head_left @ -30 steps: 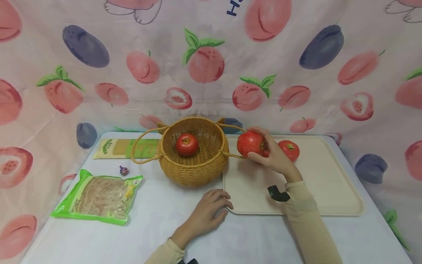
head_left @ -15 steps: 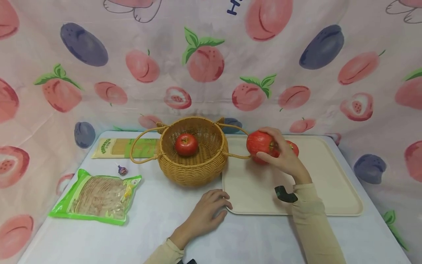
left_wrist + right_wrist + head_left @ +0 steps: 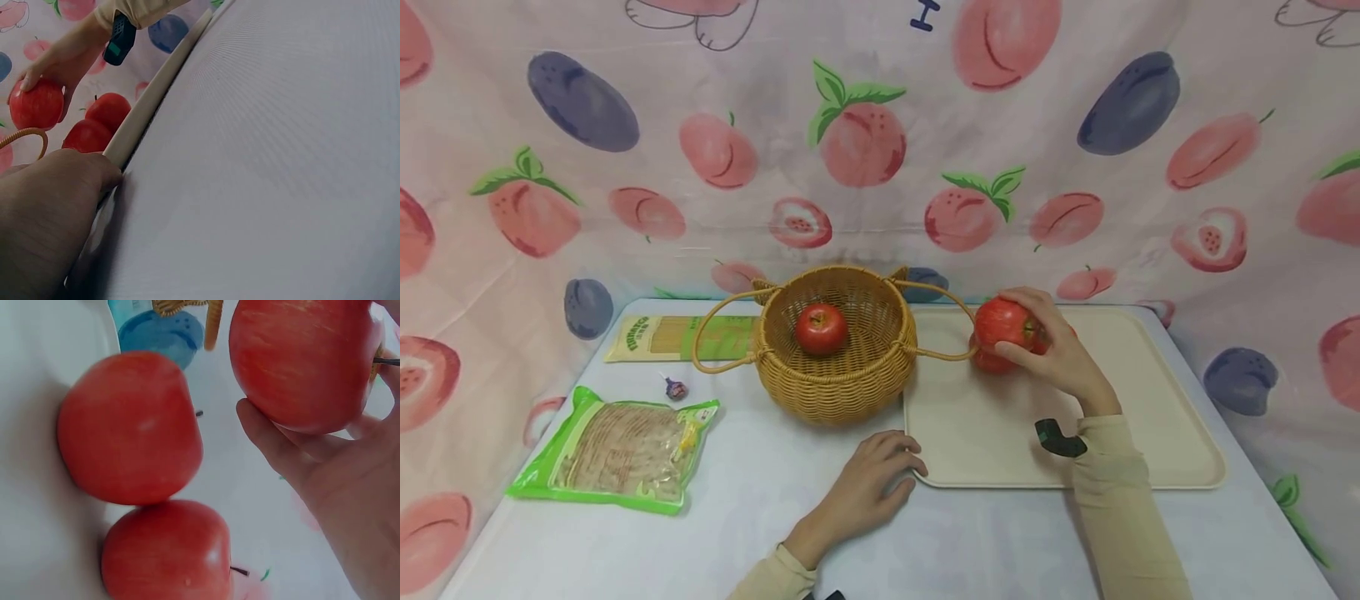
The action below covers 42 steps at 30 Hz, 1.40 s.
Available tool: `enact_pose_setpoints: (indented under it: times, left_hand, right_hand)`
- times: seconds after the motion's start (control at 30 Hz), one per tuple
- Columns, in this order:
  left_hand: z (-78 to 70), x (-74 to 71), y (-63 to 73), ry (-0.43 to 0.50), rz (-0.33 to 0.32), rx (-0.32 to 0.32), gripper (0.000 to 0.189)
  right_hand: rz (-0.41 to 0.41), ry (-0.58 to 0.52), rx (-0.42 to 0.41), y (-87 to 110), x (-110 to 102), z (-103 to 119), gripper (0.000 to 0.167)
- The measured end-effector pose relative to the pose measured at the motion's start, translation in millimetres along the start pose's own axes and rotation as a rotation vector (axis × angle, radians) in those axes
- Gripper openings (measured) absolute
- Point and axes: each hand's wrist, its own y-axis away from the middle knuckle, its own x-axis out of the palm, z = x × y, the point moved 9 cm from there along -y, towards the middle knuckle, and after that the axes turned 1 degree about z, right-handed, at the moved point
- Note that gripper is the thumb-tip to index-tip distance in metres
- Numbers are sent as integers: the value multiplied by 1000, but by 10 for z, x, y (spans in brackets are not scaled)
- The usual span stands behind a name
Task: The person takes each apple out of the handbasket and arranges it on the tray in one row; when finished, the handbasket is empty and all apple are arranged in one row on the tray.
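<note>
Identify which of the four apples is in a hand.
The held apple: the person's right hand grips it above the tray. Two other apples rest on the tray, and the basket apple sits inside the basket.

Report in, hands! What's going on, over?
Right hand holding red apple above tray. Left hand resting at tray's near-left corner. Two more apples lower down; wicker basket handle nearby.

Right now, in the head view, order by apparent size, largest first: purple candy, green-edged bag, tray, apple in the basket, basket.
Tray
Basket and green-edged bag: too alike to rank
Apple in the basket
Purple candy
</note>
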Motion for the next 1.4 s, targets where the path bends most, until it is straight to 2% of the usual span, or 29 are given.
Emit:
enact_pose_setpoints:
  times: [0.4,0.73,0.83,0.93,1.17,1.4]
  left_hand:
    - [3,-2,-9,-10,11,-2,16]
    - [8,10,-6,-10,19,-9,16]
    - [14,18,-4,-9,27,-15,16]
    - [7,16,-6,-9,24,-12,16]
    - [-16,5,-12,-17,4,10,14]
    - [-14,-2,-9,-20,1,7,15]
  right_hand:
    - [-46,-20,119,51,-176,-231,72]
    - [-89,-9,206,89,-297,-718,76]
    - [-109,-10,225,102,-336,-801,77]
    - [-120,-3,243,125,-372,-805,75]
    - [-155,9,227,170,-452,-545,69]
    - [-193,51,289,193,-548,-871,72]
